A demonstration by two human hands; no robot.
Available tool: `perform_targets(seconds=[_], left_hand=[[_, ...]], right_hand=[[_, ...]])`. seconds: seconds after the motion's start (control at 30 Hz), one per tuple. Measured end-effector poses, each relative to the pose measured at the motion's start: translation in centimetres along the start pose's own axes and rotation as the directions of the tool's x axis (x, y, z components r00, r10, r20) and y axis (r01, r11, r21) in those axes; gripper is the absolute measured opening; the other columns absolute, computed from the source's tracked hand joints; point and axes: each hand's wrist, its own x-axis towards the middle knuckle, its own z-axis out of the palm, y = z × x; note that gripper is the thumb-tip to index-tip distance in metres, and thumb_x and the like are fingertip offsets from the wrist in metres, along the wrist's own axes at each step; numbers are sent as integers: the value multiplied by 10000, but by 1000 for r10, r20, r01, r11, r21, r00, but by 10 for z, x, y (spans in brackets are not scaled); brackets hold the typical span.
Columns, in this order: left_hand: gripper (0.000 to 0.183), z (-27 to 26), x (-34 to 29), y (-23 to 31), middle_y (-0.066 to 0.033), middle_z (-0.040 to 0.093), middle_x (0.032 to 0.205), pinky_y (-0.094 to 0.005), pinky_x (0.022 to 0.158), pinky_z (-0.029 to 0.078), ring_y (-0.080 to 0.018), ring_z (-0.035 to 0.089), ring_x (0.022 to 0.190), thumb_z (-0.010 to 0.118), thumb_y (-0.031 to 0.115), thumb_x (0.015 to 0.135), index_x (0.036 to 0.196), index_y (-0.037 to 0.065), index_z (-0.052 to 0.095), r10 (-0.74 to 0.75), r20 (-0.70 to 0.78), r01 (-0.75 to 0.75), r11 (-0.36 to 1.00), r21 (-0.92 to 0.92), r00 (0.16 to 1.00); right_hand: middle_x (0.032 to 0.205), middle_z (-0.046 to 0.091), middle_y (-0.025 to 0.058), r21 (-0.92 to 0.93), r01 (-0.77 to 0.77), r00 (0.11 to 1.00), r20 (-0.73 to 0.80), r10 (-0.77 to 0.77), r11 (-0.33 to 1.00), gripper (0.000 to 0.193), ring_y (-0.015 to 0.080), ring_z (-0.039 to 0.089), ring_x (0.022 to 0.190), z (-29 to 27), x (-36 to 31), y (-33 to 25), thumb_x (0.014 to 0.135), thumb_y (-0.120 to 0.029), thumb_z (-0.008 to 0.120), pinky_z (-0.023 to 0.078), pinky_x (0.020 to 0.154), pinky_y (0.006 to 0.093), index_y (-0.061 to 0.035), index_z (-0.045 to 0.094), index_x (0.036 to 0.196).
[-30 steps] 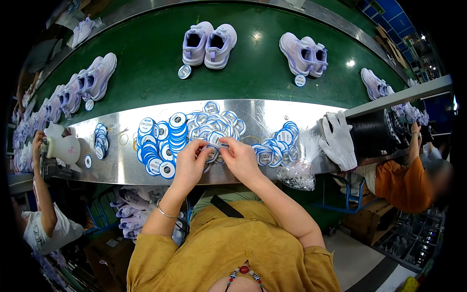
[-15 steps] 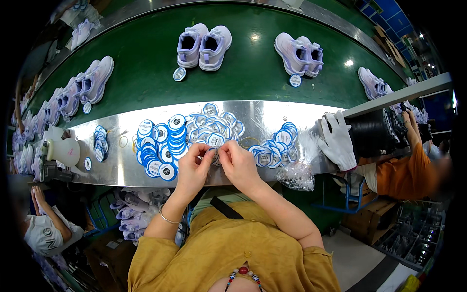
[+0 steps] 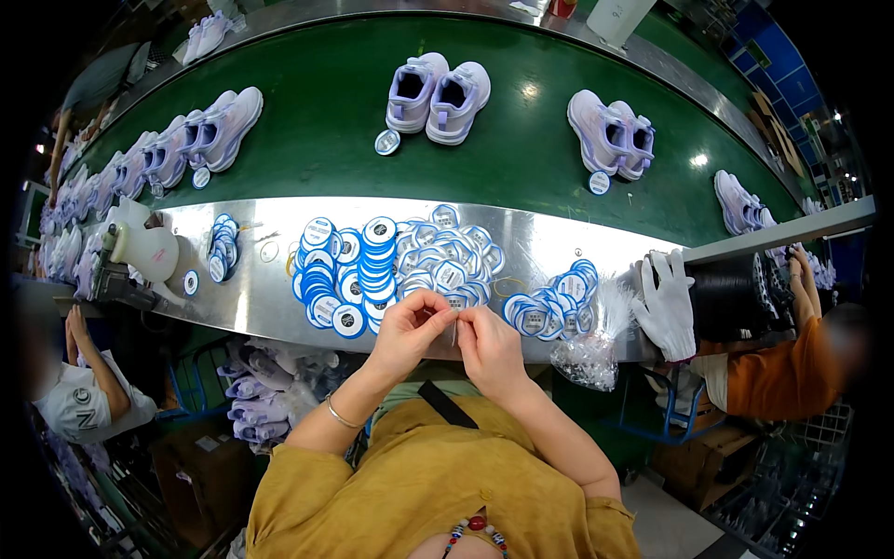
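Both hands meet just in front of a heap of round white tags with blue rims (image 3: 449, 275). My left hand (image 3: 410, 331) is closed, thumb and forefinger pinched together. Against its fingertips, my right hand (image 3: 492, 349) pinches in the same way. A thin pale sliver shows between the two hands; what it belongs to is hidden by the fingers. To the left lie overlapping rows of similar blue-rimmed tags (image 3: 377, 265). Another pile of round tags (image 3: 559, 303) lies right of my right hand.
A bundle of fine clear strands (image 3: 610, 321) and a white glove (image 3: 666, 303) lie at the bench's right. Pale lilac shoes (image 3: 438, 98) stand in pairs on the green surface (image 3: 521, 168) beyond. A white container (image 3: 149, 252) is at left. Co-workers sit on both sides.
The whole view has shifted, so the bench and shoes appear farther right. My hands have drawn slightly nearer to my body and their fingertips have come together.
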Motion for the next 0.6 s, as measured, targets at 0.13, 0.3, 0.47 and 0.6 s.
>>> perform_targets(seconds=[0.13, 0.3, 0.47, 0.6], left_hand=[[73, -4, -6, 7, 10, 591, 810, -173, 607, 424, -47, 529, 689, 600, 105, 929, 913, 37, 579, -47, 6, 46, 996, 75, 999], [94, -12, -8, 29, -3, 601, 812, -173, 604, 434, -47, 558, 713, 589, 133, 940, 905, 47, 571, -150, 85, 134, 977, 168, 985], [164, -59, 38, 35, -49, 622, 853, -239, 635, 459, -116, 550, 717, 626, 113, 888, 1005, -2, 633, 318, -46, -191, 672, 715, 947], [255, -93, 88, 37, -130, 598, 900, -326, 660, 476, -264, 583, 754, 701, 138, 804, 995, -14, 628, 484, 89, -193, 170, 966, 870]], right_hand=[[711, 578, 121, 200, -256, 960, 166, 225, 946, 137, 238, 575, 579, -9, 5, -12, 879, -110, 615, 454, 543, 338, -21, 556, 964], [687, 573, 95, 255, -259, 951, 234, 200, 932, 120, 181, 567, 567, -5, 4, -3, 864, -103, 635, 443, 537, 290, -19, 573, 924], [677, 568, 63, 264, -350, 919, 283, 275, 899, 74, 130, 532, 551, -6, 4, -4, 845, -69, 630, 419, 523, 267, -17, 581, 864], [666, 560, 34, 301, -388, 903, 316, 292, 871, 78, 86, 476, 536, -6, 4, -3, 830, -70, 644, 385, 505, 245, -16, 588, 827]])
